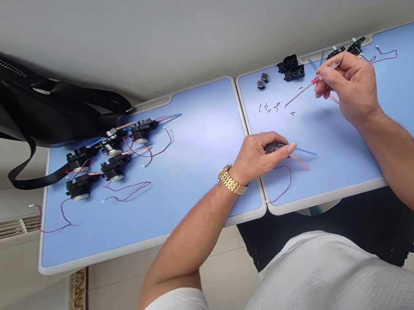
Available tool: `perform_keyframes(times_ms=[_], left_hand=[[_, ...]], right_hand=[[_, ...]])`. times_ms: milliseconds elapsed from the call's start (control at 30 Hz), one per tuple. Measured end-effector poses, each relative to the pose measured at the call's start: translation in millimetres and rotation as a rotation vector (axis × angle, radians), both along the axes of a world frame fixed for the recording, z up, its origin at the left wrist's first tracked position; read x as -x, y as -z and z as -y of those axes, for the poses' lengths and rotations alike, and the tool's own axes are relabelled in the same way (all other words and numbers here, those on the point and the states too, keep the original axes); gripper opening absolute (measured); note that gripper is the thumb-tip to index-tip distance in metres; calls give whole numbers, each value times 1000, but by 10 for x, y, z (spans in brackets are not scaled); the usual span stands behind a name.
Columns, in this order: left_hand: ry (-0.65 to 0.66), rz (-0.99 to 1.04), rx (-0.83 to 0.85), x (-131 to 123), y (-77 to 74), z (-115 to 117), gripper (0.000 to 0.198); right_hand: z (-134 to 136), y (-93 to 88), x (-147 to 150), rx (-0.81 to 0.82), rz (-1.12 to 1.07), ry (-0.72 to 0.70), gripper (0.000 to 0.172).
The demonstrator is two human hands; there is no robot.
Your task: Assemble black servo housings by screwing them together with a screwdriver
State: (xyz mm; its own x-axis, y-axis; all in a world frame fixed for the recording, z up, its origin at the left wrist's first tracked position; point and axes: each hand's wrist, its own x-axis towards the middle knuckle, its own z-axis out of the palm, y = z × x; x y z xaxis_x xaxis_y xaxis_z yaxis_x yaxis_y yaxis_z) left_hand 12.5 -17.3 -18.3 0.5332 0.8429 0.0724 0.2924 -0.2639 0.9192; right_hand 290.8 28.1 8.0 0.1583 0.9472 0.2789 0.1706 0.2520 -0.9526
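Observation:
My right hand (352,84) is closed around a screwdriver (316,80) with a clear and red handle. Its thin shaft slants down to the left, the tip among several small screws (269,108) on the blue table. Whether a screw sits on the tip is too small to tell. Lower down, my left hand (261,155) grips a small black motor-like unit (273,148), partly hidden by the fingers. From that unit a blue strip (306,151) and an orange strip (300,162) stick out to the right, and a thin red wire (290,180) curls below.
Several black units (113,167) with wires lie on the left table. Two round black parts (263,80) and black housings (291,68) are at the back, more units (356,46) behind my right hand. A black bag (20,97) stands far left. A seam (242,111) divides the tables.

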Motion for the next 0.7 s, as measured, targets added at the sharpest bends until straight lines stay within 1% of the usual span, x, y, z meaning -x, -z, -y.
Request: perform_keyframes(times_ms=[100,200,300,433,600,700], left_hand=[[-13,47,-4,11,16,-16,47],[-20,93,-70,12,79,-39,46],[-84,118,-137,-2,156,-49,39],[-120,170,-168,-17,205,-43,39],[-128,136,-174,-2,207,-36,42],[-113,128,-189,2,202,-34,42]], right_hand=[[-2,-31,-13,-10,-108,-36,34],[31,-84,-7,11,-174,-101,37],[106,-156,32,23,-262,-156,35],[206,-230,111,46,-269,-238,40],[266,-253,207,33,-321,-227,37],[276,-254,229,49,-262,-220,40]])
